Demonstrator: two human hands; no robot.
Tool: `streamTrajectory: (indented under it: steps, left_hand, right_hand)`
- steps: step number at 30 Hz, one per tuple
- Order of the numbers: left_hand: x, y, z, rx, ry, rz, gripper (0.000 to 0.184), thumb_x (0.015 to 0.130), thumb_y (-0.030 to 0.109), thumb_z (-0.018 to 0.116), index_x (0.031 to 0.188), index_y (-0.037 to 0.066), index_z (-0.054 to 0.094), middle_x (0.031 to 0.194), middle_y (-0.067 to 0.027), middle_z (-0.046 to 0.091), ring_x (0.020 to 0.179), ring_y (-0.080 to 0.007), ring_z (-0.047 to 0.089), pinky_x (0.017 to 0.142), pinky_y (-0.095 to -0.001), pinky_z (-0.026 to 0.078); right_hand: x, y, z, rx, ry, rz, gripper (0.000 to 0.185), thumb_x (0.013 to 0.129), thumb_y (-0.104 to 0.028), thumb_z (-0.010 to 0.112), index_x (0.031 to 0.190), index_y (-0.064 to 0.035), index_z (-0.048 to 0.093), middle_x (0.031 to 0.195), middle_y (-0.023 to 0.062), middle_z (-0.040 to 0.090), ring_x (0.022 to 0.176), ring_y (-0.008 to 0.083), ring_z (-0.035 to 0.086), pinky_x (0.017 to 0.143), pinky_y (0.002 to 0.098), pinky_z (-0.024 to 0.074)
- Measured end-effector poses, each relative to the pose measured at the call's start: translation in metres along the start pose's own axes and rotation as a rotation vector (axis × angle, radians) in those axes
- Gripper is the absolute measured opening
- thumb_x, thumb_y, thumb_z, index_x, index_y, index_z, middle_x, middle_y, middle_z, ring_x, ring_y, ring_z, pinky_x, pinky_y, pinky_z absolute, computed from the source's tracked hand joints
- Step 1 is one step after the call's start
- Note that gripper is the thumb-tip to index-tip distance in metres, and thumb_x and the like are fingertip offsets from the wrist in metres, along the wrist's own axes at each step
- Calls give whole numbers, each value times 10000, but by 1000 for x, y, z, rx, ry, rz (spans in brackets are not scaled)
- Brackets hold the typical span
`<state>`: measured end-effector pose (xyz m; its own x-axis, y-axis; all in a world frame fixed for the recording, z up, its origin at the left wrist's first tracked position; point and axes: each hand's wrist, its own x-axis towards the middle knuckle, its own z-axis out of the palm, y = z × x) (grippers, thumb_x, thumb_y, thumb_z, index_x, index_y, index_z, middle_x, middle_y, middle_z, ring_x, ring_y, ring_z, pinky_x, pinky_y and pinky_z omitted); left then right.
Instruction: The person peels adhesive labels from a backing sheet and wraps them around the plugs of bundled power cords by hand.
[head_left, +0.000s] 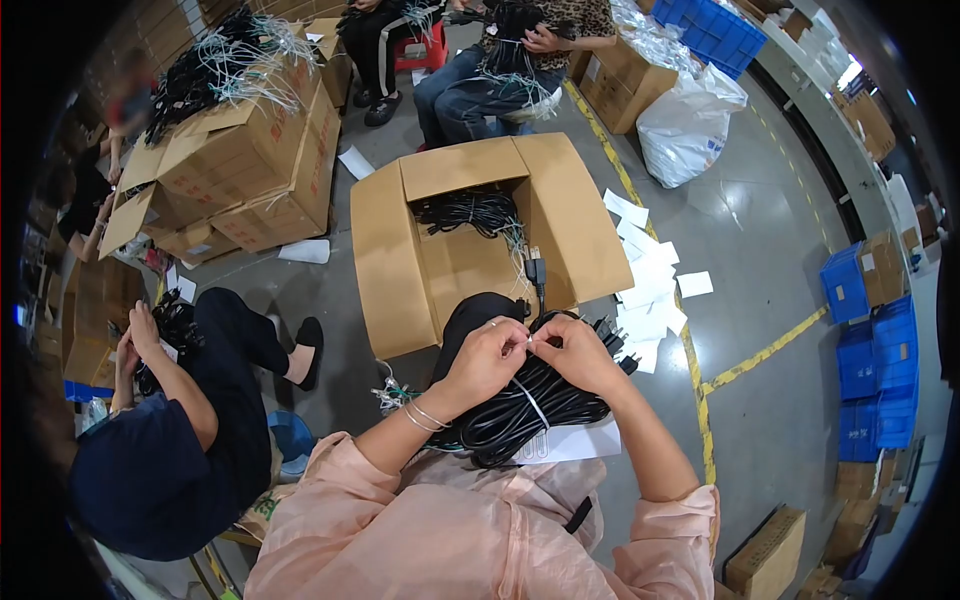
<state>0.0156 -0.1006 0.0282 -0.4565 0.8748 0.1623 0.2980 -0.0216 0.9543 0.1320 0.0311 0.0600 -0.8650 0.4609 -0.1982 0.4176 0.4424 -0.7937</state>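
Note:
My left hand (487, 357) and my right hand (577, 352) meet above my lap, fingertips pinched together. Between them shows a tiny white bit, too small to name. Below the hands a thick bundle of black power cords (520, 425) rests across my lap, with a pale tie (531, 402) around it. A plug with metal prongs (536, 268) sticks up just beyond my fingers. Under the bundle lies a white sheet of paper (580, 441). Past my knees stands an open cardboard box (385, 255) with coiled black cords (466, 211) inside.
White papers (650, 290) are scattered on the floor right of the box. Stacked cartons (250, 165) at the left carry a heap of cords (215, 70). A co-worker in dark clothes (150, 470) sits at my left; others sit ahead. Blue bins (880, 360) stand far right.

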Motion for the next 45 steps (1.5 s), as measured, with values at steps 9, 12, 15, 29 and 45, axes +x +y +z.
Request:
streamTrajectory:
  steps: [9,12,15,29,45]
  left_hand:
    - [-3,10,6,167,88,200,65,753,11,589,794,14,538,824,-115,584,722,-292,587,626,-352,473]
    - [-5,14,-2,282,104,60,49,769,16,596,803,6,561,817,-101,585,709,-237,599,640,-333,487]
    - [2,9,-4,626,135,183,135,760,156,635,749,54,547,718,-80,555,664,-250,585,578,-372,463]
    - [32,8,22,937,-113,85,215,749,221,662,745,14,604,729,-128,627,696,-269,633,624,-369,500]
    - [26,29,24,960,-144,83,226,798,226,624,715,21,580,656,-167,606,625,-336,611,553,-437,474]
  right_hand:
    - [32,10,-5,-135,88,198,353,787,-274,674,968,21,605,935,178,627,902,319,608,775,382,479]
    - [43,31,1,-261,174,124,403,785,-297,661,991,42,590,947,219,618,935,353,595,819,411,474]
    - [59,43,-1,-353,147,99,363,785,-285,648,878,65,623,832,238,641,849,375,625,786,425,496]
    - [82,62,-4,19,-59,290,332,777,-295,658,721,33,646,610,124,636,532,215,631,591,335,506]
    - [38,23,-16,133,254,94,301,750,-289,688,699,2,632,637,139,618,627,276,621,603,374,476]
